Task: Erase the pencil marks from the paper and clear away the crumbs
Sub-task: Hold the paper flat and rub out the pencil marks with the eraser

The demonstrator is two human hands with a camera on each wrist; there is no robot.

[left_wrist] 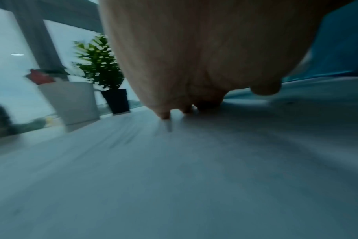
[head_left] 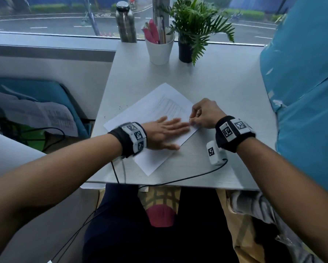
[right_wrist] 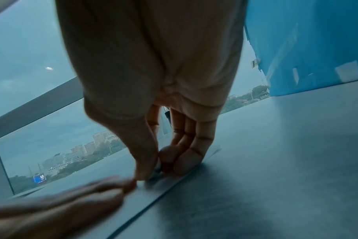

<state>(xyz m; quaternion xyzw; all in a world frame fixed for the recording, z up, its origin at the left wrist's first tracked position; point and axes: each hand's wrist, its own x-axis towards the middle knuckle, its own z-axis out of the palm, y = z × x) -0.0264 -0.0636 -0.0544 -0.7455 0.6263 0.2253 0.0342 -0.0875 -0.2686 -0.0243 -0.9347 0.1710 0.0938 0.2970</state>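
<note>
A white sheet of paper lies slanted on the grey table, with faint pencil lines near its middle. My left hand lies flat on the sheet, fingers straight and blurred; the left wrist view shows only the palm low over the surface. My right hand stands at the sheet's right edge, thumb and fingers pinching a small pale eraser, which is mostly hidden. Left fingertips reach almost to that pinch. Dark crumbs speckle the table left of the paper.
At the back stand a white cup of pens, a potted plant and a steel bottle. A blue panel walls the right side. A white tagged device with a cable lies near the front edge.
</note>
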